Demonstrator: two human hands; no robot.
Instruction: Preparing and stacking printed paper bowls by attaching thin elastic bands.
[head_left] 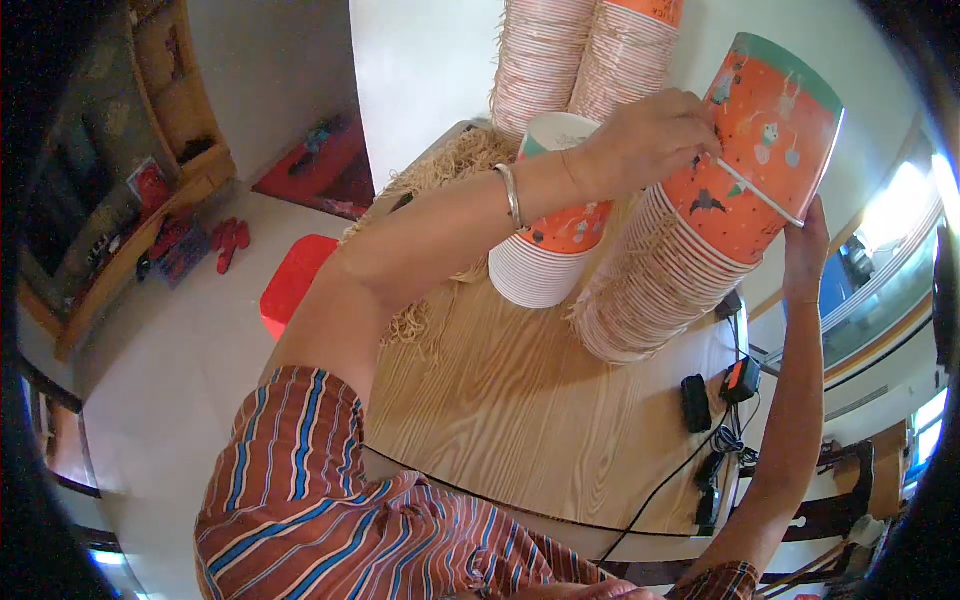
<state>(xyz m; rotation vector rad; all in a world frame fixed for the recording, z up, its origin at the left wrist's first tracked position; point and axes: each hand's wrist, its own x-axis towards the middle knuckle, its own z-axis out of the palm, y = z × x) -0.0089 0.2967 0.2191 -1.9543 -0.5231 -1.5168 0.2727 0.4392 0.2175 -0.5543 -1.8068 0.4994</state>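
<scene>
An orange paper bucket (775,130) with a green band and small printed figures is upside down, its white rim lowest. It sits over the top of a tall leaning stack of nested paper buckets (660,270). Pale shredded strands stick out between the stack's rims. My left hand (650,140), a silver bangle on its wrist, is closed at the left side of the bucket's rim. At the rim's right side my right hand (808,250) grips too, its fingers partly hidden behind the bucket. A shorter stack of buckets (545,268) stands beneath my left wrist.
Two more tall bucket stacks (540,65) rise at the back by the wall. Loose pale shreds (440,180) heap along the wood-grain table's (500,400) left side. Black adapters and cables (735,390) lie at its right edge. A red stool (295,280) stands left.
</scene>
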